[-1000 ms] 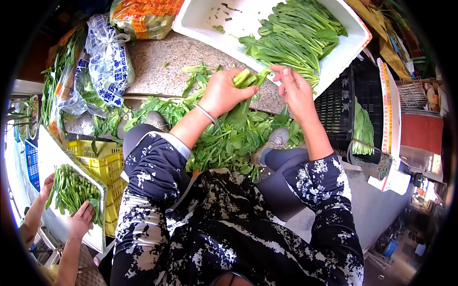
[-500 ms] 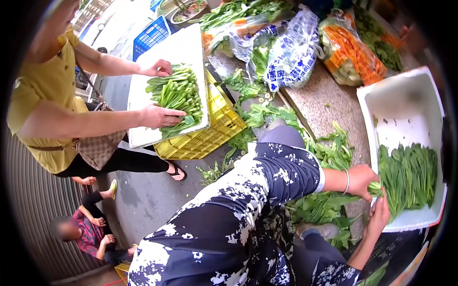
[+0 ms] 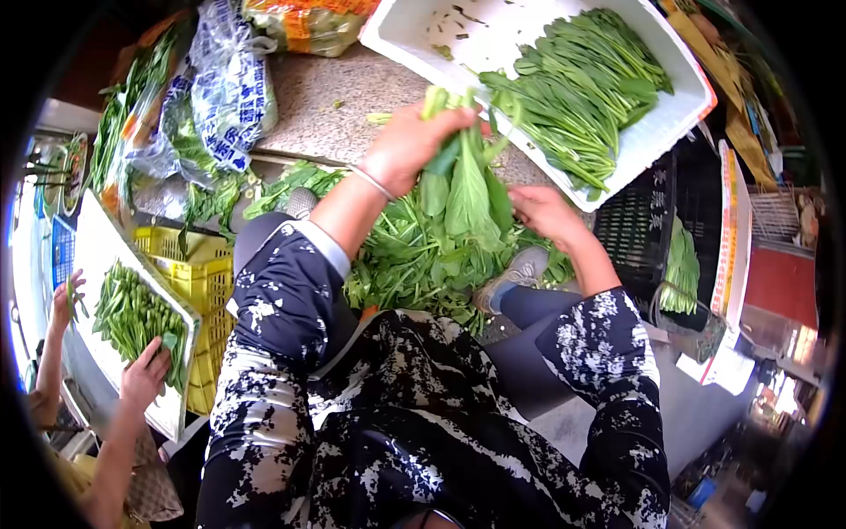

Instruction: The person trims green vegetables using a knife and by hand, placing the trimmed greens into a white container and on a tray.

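Note:
My left hand (image 3: 412, 148), with a bangle at its wrist, is closed round a small bunch of leafy greens (image 3: 471, 198); the stems point up and the leaves hang down. My right hand (image 3: 548, 214) is just right of those leaves, fingers apart and partly curled; whether they touch a leaf is unclear. Below both hands, a loose pile of greens (image 3: 414, 256) lies between my feet. Ahead on the right stands a white foam box (image 3: 502, 26) with a neat heap of greens (image 3: 590, 88) in it.
A co-worker's hands (image 3: 145, 375) handle green stalks (image 3: 132, 304) on a white board (image 3: 172, 410) beside a yellow crate (image 3: 207, 326). Plastic bags of vegetables (image 3: 231, 88) lie on the stone ledge (image 3: 344, 97). A black crate (image 3: 634, 216) stands at the right.
The view has swung round to the right. My left hand has moved from the foam box's edge to above the loose pile, holding greens. My right hand is now apart from the left.

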Available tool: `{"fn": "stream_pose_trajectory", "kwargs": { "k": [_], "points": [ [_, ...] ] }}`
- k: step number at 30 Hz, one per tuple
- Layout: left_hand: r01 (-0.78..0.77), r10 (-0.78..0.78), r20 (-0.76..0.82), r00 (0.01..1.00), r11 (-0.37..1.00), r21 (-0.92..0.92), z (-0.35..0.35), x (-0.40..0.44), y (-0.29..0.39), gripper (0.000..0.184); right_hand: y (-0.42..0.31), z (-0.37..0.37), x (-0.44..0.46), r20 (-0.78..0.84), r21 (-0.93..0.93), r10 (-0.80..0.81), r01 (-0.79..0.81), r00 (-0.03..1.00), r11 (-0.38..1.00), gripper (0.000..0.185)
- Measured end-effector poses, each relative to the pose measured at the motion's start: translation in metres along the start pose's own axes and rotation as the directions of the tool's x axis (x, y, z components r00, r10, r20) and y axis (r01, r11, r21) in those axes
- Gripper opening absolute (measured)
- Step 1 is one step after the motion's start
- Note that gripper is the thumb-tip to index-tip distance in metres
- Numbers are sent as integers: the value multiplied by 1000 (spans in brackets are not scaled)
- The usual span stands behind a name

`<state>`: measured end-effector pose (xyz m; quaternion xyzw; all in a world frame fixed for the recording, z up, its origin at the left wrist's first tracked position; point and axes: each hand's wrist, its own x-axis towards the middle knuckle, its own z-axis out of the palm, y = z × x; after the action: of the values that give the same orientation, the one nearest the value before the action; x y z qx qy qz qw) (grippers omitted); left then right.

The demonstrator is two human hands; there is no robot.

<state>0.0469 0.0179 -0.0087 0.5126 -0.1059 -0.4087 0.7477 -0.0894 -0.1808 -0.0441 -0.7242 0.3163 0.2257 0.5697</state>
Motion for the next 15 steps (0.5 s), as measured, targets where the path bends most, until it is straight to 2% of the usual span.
{"fn": "stream_pose_trajectory", "kwargs": {
  "k": [1,3,5,6,7,9,10,12,13,15],
  "points": [
    [40,-36,27,999,982,-187,-2,1,2,32,24,-1,17,-15,-173,-198,192,980,966,32],
    [76,-62,62,996,959,-273,-12,1,4,32,26,-1,21,-6,-347,-381,355,925,868,38],
    [107,-79,102,992,945,-310,-17,2,1,31,-6,3,1,-176,-166,-218,189,960,968,47],
    [115,-83,112,990,941,-319,-17,3,-2,31,-21,5,-7,-228,-75,-194,182,954,980,49],
    [127,-94,115,989,939,-319,-16,4,-3,31,-30,3,-12,-236,86,-191,216,953,973,55],
    [132,-100,136,986,957,-257,-12,5,-6,30,-43,6,-17,-230,224,-288,338,930,914,51],
    [128,-96,131,987,956,-263,-8,7,-8,31,-50,11,-19,-237,233,-278,332,931,914,51],
    [149,-119,130,984,954,-259,1,6,-8,32,-62,20,-23,-236,131,-398,435,886,891,41],
    [157,-130,119,984,953,-260,4,6,-8,33,-63,23,-24,-248,132,-395,434,885,891,41],
    [156,-117,161,980,952,-262,0,11,-11,34,-66,23,-24,-214,259,-475,518,854,815,32]
  ]
}}
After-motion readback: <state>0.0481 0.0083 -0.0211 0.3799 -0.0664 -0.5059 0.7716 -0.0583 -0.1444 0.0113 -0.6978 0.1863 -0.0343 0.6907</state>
